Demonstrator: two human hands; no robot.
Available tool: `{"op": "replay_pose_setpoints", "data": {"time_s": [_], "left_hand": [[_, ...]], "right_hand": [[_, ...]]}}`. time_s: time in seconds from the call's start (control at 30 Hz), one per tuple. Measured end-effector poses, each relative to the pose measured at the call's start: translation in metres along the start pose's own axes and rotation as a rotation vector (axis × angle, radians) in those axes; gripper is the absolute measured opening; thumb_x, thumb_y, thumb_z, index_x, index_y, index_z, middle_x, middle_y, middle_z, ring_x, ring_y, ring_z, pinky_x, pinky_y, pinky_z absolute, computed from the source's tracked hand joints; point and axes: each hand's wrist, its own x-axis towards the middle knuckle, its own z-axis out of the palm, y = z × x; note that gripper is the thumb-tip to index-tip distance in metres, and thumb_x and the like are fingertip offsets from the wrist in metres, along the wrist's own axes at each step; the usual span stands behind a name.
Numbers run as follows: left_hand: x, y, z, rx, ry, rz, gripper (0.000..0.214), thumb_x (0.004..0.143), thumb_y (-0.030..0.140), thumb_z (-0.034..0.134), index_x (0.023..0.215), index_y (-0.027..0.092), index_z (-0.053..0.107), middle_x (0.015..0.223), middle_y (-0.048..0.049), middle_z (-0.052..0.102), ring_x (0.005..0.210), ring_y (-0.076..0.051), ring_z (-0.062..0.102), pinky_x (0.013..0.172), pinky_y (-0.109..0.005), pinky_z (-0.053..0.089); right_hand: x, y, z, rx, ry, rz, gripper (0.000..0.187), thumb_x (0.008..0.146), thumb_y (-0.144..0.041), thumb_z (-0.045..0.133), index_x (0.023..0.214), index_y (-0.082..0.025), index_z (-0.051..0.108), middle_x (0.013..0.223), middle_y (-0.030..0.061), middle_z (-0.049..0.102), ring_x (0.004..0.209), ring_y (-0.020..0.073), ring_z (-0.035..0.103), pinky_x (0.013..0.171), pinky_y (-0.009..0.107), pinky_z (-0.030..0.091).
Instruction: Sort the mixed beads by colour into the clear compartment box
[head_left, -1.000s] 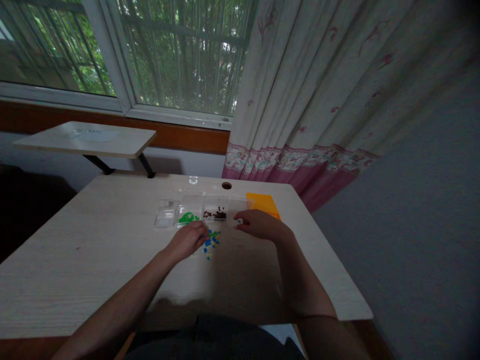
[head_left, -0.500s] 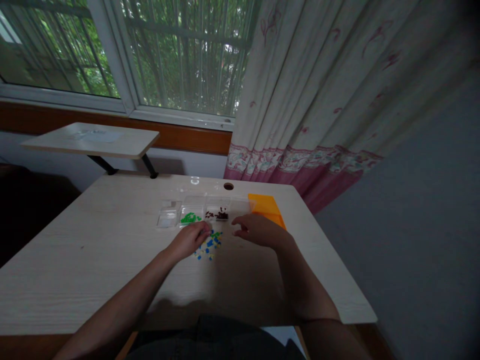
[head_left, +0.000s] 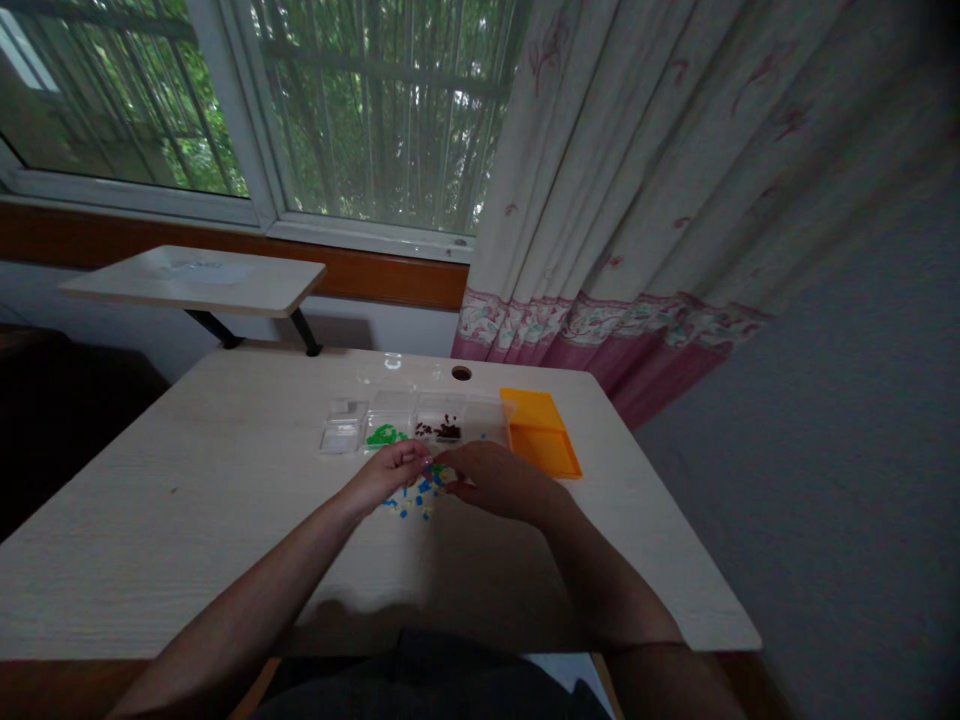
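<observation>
hands (head_left: 499, 482) closer together than before, beside coloured pieces (head_left: 424, 487)

On the table (head_left: 247, 480) we note loose pieces (head_left: 424, 500) in front of a row of boxes (head_left: 414, 412); further pieces sit inside the second and third from left. Right of the row: a case (head_left: 541, 447). Back left: a raised shelf (head_left: 210, 283). Behind: window (head_left: 382, 120), curtain (head_left: 600, 230) to its right.
</observation>
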Motion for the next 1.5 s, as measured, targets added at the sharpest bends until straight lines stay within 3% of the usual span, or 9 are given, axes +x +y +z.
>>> {"op": "replay_pose_setpoints", "data": {"time_s": [0.17,0.37,0.57,0.87,1.17,1.33,1.5], "left_hand": [[0.002,-0.001,0.002,-0.238,0.021,0.012,0.045,0.074,0.050,0.077,0.095,0.018,0.054,0.061,0.0070,0.053,0.047,-0.004,0.038,0.048,-0.018,0.026],[-0.002,0.008,0.007,-0.375,0.028,-0.036,0.047,0.071,0.048,0.082,0.091,0.018,0.052,0.066,0.0072,0.054,0.045,-0.001,0.035,0.048,-0.016,0.028],[-0.006,0.013,0.009,-0.368,0.046,-0.058,0.050,0.067,0.049,0.084,0.092,0.018,0.054,0.075,0.0033,0.059,0.051,-0.003,0.046,0.049,-0.016,0.033],[-0.007,0.013,0.009,-0.405,0.009,-0.056,0.046,0.069,0.045,0.085,0.090,0.018,0.054,0.078,0.0018,0.059,0.061,-0.006,0.054,0.053,-0.016,0.035],[-0.008,0.012,0.010,-0.383,-0.035,-0.005,0.041,0.076,0.045,0.079,0.093,0.018,0.053,0.077,0.0027,0.058,0.058,-0.006,0.050,0.052,-0.017,0.032],[-0.006,0.007,0.011,-0.337,-0.061,0.020,0.040,0.081,0.049,0.074,0.096,0.018,0.053,0.068,0.0059,0.053,0.047,-0.003,0.038,0.048,-0.018,0.026],[-0.004,0.006,0.006,-0.161,-0.049,0.081,0.044,0.086,0.051,0.066,0.113,0.018,0.054,0.068,0.0047,0.054,0.050,-0.005,0.038,0.050,-0.019,0.027]], "right_hand": [[0.006,-0.009,-0.002,-0.037,0.047,-0.026,0.031,0.093,-0.026,0.056,0.122,-0.020,0.063,0.114,0.0107,0.071,0.102,0.0229,0.065,0.086,0.033,0.045],[0.009,-0.014,0.001,-0.086,0.075,-0.041,0.029,0.096,-0.030,0.054,0.121,-0.018,0.060,0.113,0.0109,0.071,0.100,0.0225,0.065,0.084,0.032,0.044],[0.012,-0.013,0.005,-0.108,0.101,-0.067,0.027,0.098,-0.034,0.052,0.116,-0.016,0.060,0.104,0.0113,0.071,0.092,0.0223,0.065,0.079,0.032,0.044],[0.012,-0.016,-0.001,-0.128,0.062,-0.078,0.023,0.099,-0.023,0.049,0.117,-0.016,0.061,0.104,0.0108,0.071,0.093,0.0206,0.064,0.079,0.031,0.042],[0.011,-0.017,-0.006,-0.115,0.074,-0.096,0.021,0.099,-0.021,0.048,0.114,-0.016,0.062,0.101,0.0098,0.072,0.088,0.0189,0.064,0.077,0.030,0.040],[0.009,-0.019,-0.013,-0.108,0.060,-0.098,0.020,0.097,-0.020,0.050,0.111,-0.016,0.063,0.098,0.0095,0.072,0.088,0.0191,0.064,0.078,0.030,0.040],[0.011,0.001,-0.013,-0.129,0.097,-0.021,0.016,0.094,-0.019,0.053,0.104,-0.016,0.066,0.098,0.0091,0.072,0.089,0.0192,0.064,0.076,0.028,0.039]]}}
